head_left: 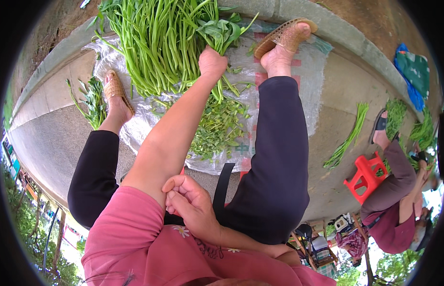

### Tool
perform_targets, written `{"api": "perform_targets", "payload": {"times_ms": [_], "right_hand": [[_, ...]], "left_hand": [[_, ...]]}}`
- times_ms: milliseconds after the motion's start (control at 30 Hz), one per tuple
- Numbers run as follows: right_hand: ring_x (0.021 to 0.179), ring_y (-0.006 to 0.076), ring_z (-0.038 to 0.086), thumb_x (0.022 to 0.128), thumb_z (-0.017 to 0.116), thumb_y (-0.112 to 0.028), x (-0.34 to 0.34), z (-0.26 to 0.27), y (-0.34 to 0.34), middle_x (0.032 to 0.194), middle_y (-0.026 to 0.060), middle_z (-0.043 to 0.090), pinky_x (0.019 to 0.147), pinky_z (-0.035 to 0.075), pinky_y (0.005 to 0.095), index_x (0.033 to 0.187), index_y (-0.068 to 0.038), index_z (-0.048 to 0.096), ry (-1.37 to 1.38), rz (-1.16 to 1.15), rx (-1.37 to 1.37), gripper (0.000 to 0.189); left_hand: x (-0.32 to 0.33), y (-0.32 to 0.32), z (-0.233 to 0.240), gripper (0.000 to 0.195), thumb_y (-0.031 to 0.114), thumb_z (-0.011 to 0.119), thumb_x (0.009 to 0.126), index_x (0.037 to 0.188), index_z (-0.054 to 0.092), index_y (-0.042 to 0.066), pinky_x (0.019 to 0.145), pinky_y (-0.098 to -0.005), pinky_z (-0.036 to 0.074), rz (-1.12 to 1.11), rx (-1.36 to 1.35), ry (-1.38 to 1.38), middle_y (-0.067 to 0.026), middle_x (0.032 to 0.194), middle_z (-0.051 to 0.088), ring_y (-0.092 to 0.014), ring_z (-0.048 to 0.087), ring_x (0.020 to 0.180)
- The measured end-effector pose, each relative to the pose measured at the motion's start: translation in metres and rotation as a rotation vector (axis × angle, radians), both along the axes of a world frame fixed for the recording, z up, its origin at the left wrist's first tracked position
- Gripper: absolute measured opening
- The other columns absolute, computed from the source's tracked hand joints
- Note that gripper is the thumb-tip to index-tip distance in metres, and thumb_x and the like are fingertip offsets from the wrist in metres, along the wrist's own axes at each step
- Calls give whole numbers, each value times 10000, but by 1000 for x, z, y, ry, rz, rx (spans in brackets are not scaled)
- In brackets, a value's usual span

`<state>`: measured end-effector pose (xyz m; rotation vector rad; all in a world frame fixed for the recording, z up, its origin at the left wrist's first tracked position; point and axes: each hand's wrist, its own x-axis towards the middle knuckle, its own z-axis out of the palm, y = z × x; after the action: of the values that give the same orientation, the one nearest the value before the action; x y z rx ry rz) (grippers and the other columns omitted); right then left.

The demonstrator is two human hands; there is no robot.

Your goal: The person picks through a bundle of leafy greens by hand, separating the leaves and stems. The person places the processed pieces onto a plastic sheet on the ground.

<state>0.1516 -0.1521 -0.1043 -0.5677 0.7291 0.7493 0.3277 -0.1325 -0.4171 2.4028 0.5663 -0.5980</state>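
My left hand (213,62) is closed around a leafy bunch of water spinach (219,34). Cut stem ends hang below the fist. Just left of it lies a big heap of water spinach stems (157,46) on a plastic woven sheet (308,103). Below the hand, a pile of picked-off leaves and scraps (220,128) is spread on the same sheet. My right hand (193,205) is back near my body, fingers curled, its fingertips against the inside of my left arm near the elbow. Nothing shows in it.
My sandalled feet flank the heap. A small bunch of greens (93,102) lies outside my left foot. Rightward are a bundle of long stems (347,139), a red plastic stool (367,175) and a seated person (390,214) among more greens. A concrete kerb (336,34) curves along the far side.
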Motion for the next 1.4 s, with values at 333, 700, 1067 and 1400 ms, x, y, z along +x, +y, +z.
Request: {"api": "perform_targets", "payload": {"times_ms": [333, 700, 1067, 1400], "right_hand": [[646, 37, 430, 880, 418, -3, 2, -5, -2, 749, -3, 482, 593, 383, 183, 979, -19, 480, 9, -28, -10, 118], [665, 50, 458, 907, 442, -75, -8, 3, 2, 797, 8, 492, 609, 400, 187, 977, -27, 495, -31, 18, 127, 100], [645, 52, 456, 914, 449, -82, -9, 8, 8, 781, 8, 497, 605, 406, 192, 966, -31, 493, -42, 3, 128, 85], [613, 43, 434, 893, 416, -38, -3, 7, 7, 721, -5, 475, 567, 401, 191, 967, -26, 483, -4, 31, 89, 100]], "left_hand": [[7, -2, 6, 356, 187, 654, 690, 974, 565, -8, 783, -391, 500, -4, 91, 75, -204, 958, 634, -342, 618, 885], [-38, 63, 107, 270, -44, 636, 695, 955, 569, -13, 618, -262, 540, 493, -930, 30, -119, 841, 657, -155, 626, 634], [-30, 114, 167, 484, 62, 708, 703, 1116, 469, -18, 601, -281, 454, 435, -1793, 207, -84, 812, 565, -160, 549, 655], [-20, 37, 99, 328, 60, 706, 692, 980, 564, 1, 693, -273, 503, 285, -620, -102, -68, 830, 649, -154, 620, 735]]}}
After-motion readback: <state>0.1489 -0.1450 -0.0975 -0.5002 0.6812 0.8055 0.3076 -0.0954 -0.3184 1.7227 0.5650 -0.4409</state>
